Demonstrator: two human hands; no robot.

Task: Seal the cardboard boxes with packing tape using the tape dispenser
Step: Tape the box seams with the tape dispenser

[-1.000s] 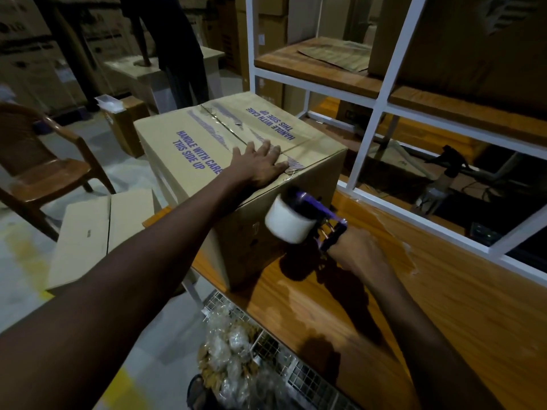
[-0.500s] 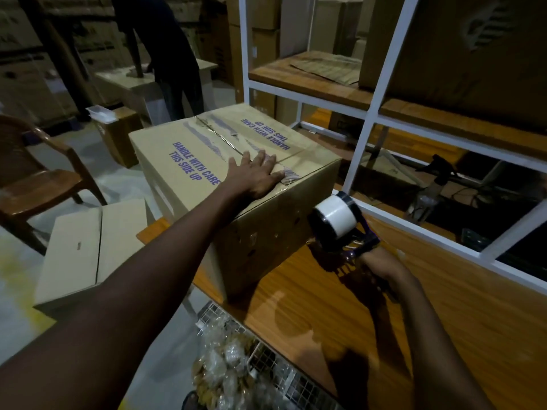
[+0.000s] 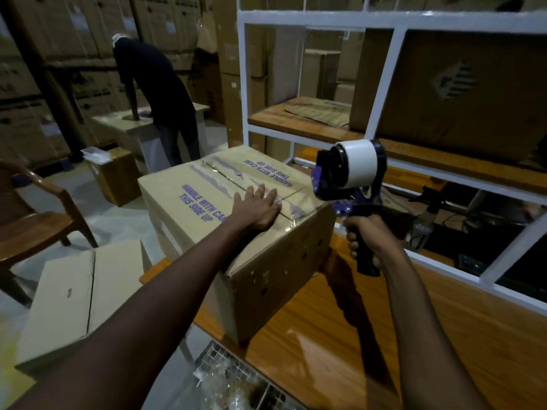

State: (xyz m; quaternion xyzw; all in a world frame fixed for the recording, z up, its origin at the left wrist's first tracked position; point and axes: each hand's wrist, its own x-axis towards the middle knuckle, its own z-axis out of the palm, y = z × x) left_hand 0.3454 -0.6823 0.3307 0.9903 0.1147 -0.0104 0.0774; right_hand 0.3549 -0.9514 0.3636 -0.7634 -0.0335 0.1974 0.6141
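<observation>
A cardboard box (image 3: 189, 196) with blue "HANDLE WITH CARE THIS SIDE UP" print stands on the wooden table (image 3: 340, 335). Clear tape runs along its top seam. My left hand (image 3: 259, 210) lies flat on the top, fingers straight, near the seam's near end. My right hand (image 3: 365, 239) grips the black handle of a purple tape dispenser (image 3: 349, 176), held upright in the air just right of the box's top right corner. Its white tape roll faces up and is clear of the box.
A white metal rack (image 3: 381, 93) with wooden shelves and boxes rises to the right. On the floor left lie a flattened carton (image 3: 74, 297) and a wooden chair (image 3: 32, 220). A person (image 3: 157, 93) bends over a far table. A wire basket (image 3: 236, 383) of bags sits below.
My right hand has lifted the tape dispenser from the box's front side, swung it right and raised it above the box's top. My left hand stays flat on the box.
</observation>
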